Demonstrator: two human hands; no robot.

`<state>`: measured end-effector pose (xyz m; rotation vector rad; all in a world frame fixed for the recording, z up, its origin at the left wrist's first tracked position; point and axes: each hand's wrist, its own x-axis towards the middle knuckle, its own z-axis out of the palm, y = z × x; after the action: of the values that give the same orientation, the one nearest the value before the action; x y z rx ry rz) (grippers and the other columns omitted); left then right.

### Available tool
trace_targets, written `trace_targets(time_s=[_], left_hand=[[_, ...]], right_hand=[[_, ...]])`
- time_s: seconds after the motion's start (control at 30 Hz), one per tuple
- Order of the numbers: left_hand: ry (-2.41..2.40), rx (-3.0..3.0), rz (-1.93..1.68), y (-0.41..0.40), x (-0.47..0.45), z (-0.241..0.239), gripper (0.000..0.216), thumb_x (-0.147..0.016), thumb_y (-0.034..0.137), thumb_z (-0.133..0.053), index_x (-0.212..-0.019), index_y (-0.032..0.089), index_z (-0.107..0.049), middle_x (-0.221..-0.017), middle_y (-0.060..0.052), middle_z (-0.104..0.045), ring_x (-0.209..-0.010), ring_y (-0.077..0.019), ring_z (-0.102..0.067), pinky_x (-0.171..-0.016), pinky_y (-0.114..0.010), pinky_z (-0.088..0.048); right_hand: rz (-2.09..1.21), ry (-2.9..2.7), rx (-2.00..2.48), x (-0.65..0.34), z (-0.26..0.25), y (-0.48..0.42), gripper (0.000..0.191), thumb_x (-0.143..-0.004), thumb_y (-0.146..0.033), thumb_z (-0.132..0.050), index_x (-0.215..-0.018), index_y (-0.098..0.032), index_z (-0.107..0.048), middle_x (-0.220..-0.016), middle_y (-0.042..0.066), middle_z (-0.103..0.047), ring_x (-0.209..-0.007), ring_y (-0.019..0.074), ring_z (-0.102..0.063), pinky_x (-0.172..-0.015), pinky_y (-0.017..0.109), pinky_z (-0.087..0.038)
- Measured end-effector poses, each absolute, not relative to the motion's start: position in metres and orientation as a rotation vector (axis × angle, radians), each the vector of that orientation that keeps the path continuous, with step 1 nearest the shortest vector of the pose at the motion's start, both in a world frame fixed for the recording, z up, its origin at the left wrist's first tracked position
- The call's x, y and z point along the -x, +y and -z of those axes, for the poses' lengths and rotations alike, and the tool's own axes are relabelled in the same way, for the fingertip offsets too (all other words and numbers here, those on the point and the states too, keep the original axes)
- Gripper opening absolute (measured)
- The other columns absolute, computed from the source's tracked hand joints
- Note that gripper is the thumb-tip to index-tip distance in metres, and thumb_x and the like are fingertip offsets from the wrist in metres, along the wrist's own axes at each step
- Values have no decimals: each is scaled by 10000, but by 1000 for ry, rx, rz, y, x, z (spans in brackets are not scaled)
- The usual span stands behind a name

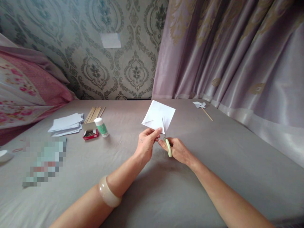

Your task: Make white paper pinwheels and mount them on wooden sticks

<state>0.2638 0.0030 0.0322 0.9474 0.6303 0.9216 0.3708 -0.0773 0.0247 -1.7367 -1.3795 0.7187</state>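
A square sheet of white paper [158, 112] is held up in front of me, its near corner pinched between the thumb and fingers of my left hand [146, 142]. One slit shows near its left corner. My right hand [178, 150] grips scissors [168, 148] with pale green handles. Their blades lie at the paper's near right part, one of them visible over the sheet. The fingers inside the far handle are partly hidden.
To the left lie a stack of white paper [66, 123], several wooden sticks [93, 114], a red box [90, 135] with small items, and a green-and-white glue stick [101, 127]. A paper pinwheel [199, 104] on a stick rests at the far right. A blurred packet [47, 161] lies near left.
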Motion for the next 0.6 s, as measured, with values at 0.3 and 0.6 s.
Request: trace_targets(time_s=[0.3, 0.6], left_hand=[[622, -937, -934, 5, -264, -32, 283, -550, 313, -814, -568, 132, -598, -569, 14, -541, -544, -74, -456, -556, -232, -346], [613, -932, -934, 5, -264, -32, 291, -555, 322, -810, -560, 137, -585, -566, 13, -537, -543, -75, -454, -556, -239, -338]], right_hand=[[-731, -1293, 1744, -369, -24, -77, 527, -745, -640, -557, -531, -176, -428, -542, -47, -314, -548, 88, -289, -495, 249, -219], [-738, -1261, 1722, -367, -25, -77, 558, -706, -685, -567, -519, -183, -411, -546, -46, -288, -551, 90, -272, -482, 253, -208]])
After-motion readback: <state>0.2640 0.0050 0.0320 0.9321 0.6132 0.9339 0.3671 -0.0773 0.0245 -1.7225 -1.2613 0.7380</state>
